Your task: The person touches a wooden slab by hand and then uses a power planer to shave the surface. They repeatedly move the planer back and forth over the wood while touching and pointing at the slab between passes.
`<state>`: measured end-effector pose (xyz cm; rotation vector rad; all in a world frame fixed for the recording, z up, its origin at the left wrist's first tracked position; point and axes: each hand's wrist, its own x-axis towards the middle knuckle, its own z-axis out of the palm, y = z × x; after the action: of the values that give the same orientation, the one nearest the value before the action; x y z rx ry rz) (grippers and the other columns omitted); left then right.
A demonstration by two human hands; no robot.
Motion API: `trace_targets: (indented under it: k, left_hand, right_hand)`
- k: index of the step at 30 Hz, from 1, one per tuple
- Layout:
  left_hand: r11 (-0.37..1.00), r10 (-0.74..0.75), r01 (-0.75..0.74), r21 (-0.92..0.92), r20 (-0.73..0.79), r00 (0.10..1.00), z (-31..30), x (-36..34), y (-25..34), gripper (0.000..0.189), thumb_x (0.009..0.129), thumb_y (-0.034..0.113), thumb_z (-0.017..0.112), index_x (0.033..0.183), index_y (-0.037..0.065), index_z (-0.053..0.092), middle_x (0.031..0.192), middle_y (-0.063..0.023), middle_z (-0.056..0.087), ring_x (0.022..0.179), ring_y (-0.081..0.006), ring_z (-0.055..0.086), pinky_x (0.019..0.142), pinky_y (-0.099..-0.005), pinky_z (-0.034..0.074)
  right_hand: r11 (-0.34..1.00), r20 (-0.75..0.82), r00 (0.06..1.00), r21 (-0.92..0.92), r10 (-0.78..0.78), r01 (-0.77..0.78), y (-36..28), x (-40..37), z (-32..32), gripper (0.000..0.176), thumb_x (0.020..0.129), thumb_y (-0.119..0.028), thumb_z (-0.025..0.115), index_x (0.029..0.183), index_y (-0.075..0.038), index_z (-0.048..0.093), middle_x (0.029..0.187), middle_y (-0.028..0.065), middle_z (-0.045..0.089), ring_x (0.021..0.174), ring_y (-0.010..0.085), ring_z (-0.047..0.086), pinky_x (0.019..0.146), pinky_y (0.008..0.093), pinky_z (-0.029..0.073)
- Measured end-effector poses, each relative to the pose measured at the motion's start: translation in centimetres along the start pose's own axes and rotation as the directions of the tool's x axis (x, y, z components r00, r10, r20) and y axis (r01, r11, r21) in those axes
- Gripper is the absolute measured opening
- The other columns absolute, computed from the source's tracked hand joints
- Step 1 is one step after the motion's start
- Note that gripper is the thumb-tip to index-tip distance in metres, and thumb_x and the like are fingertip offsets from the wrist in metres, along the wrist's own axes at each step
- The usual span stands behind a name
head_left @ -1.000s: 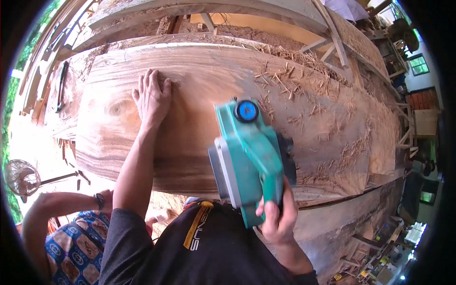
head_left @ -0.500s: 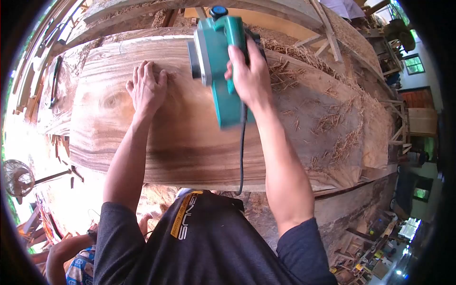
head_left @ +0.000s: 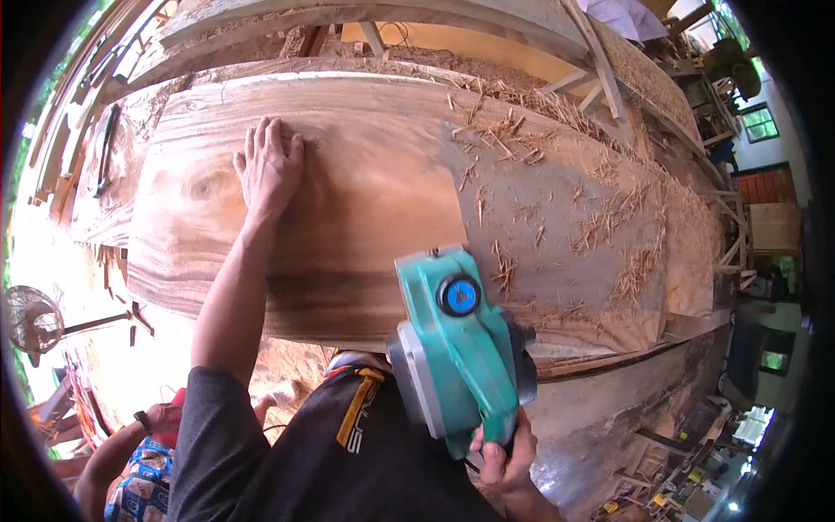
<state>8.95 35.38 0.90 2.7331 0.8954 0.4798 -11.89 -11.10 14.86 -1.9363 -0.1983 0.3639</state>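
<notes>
My right hand (head_left: 507,461) is wrapped round the rear handle of a teal electric hand planer (head_left: 461,348), close to my body at the bench's near side. The planer's front end, with its blue-topped knob, overlaps the near edge of a wide wooden slab (head_left: 348,209). On the slab's left part my left hand (head_left: 271,170) lies flat with its fingers stretched out. The slab's left side is bare, planed-looking grain; its right side is greyer, with a straight border between the two.
Curly wood shavings (head_left: 609,226) are scattered over the slab's right part. A dark bar-like tool (head_left: 106,148) lies at the far left. Timber beams (head_left: 383,13) run along the back. A fan (head_left: 35,322) stands at left, near another person's arm (head_left: 122,444).
My right hand has brought the planer from the slab's far side back toward my body and turned it. My left hand has stayed in place, its fingers now flatter.
</notes>
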Motion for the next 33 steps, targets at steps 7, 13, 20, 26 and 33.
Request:
trace_targets:
  k: [7, 13, 20, 26, 33]
  left_hand:
    - [1.000, 0.020, -0.020, 0.013, 0.037, 0.999, -0.7, -0.1, 0.1, 0.059, 0.102, 0.045, 0.051, 0.148, 0.008, 0.047, 0.159, -0.0128, 0.041, 0.151, -0.0341, 0.029, 0.120, -0.0611, 0.019]
    - [1.000, 0.015, -0.017, 0.024, 0.097, 0.995, -0.8, 0.0, 0.1, 0.059, 0.100, 0.042, 0.055, 0.150, 0.011, 0.046, 0.162, -0.0123, 0.037, 0.153, -0.0350, 0.025, 0.121, -0.0608, 0.016]
    - [0.998, 0.048, -0.040, -0.048, 0.167, 0.985, -1.4, 2.8, -0.7, 0.063, 0.098, 0.044, 0.060, 0.150, 0.010, 0.046, 0.162, -0.0160, 0.035, 0.152, -0.0347, 0.027, 0.120, -0.0593, 0.017]
    - [0.986, 0.132, -0.122, -0.111, 0.088, 0.987, 2.4, 12.7, -1.9, 0.059, 0.100, 0.049, 0.056, 0.146, 0.012, 0.051, 0.154, -0.0137, 0.046, 0.149, -0.0363, 0.032, 0.117, -0.0627, 0.021]
    - [0.990, 0.119, -0.109, -0.094, 0.105, 0.987, 2.3, 13.7, 1.2, 0.037, 0.101, 0.044, 0.056, 0.115, 0.013, 0.069, 0.130, -0.0092, 0.063, 0.140, -0.0331, 0.042, 0.113, -0.0599, 0.024]
  right_hand:
    - [0.986, -0.027, 0.989, 0.078, -0.145, 0.147, -4.7, 16.0, 5.6, 0.053, 0.100, -0.014, 0.056, 0.146, 0.008, 0.043, 0.083, 0.0093, 0.065, 0.059, 0.0126, 0.061, 0.057, 0.0306, 0.053]
    - [0.975, -0.127, 0.967, 0.005, -0.220, 0.222, -6.5, 30.8, 10.2, 0.044, 0.105, -0.025, 0.056, 0.142, -0.004, 0.051, 0.086, 0.0163, 0.069, 0.075, 0.0260, 0.072, 0.065, 0.0392, 0.056]
    - [0.970, -0.068, 0.983, 0.165, -0.171, 0.181, -9.0, 37.8, 11.6, 0.044, 0.106, -0.034, 0.055, 0.142, -0.009, 0.052, 0.085, 0.0086, 0.065, 0.063, 0.0162, 0.062, 0.057, 0.0331, 0.052]
    - [0.994, -0.075, 0.997, 0.105, -0.035, 0.043, -6.5, 20.7, 8.1, 0.054, 0.100, -0.012, 0.054, 0.149, 0.006, 0.041, 0.075, 0.0045, 0.058, 0.060, 0.0108, 0.057, 0.056, 0.0283, 0.048]
    - [0.999, -0.091, 0.996, 0.042, -0.006, 0.010, -4.8, 17.1, 7.9, 0.059, 0.097, -0.021, 0.057, 0.143, 0.013, 0.042, 0.074, 0.0096, 0.063, 0.062, 0.0157, 0.065, 0.058, 0.0303, 0.054]
